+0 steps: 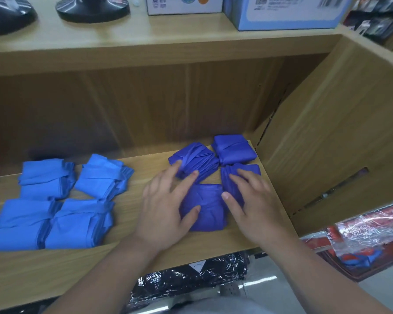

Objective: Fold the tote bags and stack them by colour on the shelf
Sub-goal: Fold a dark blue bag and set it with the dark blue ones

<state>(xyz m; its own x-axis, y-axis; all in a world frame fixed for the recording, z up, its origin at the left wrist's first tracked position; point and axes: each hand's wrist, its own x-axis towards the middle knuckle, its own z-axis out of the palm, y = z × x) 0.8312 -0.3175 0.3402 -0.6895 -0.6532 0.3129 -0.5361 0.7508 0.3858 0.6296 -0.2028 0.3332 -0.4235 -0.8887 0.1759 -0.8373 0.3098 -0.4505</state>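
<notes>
On the wooden shelf [145, 168], several folded light blue tote bags [61, 200] lie in a block at the left. Several folded dark blue tote bags sit in a block at the right. My left hand [166, 207] rests with spread, straight fingers on the far left dark blue bag [195, 159] and the near left dark blue bag [207, 207]. My right hand [252, 200] lies flat on the near right dark blue bag [247, 171], its thumb at the edge of the near left one. The far right dark blue bag [234, 148] is untouched.
The shelf's right side wall [327, 143] stands close to the dark blue bags. Above, an upper board carries black monitor stands [91, 7] and cardboard boxes [281, 12]. Below the shelf edge lie plastic-wrapped dark goods [191, 277] and red packets [368, 232].
</notes>
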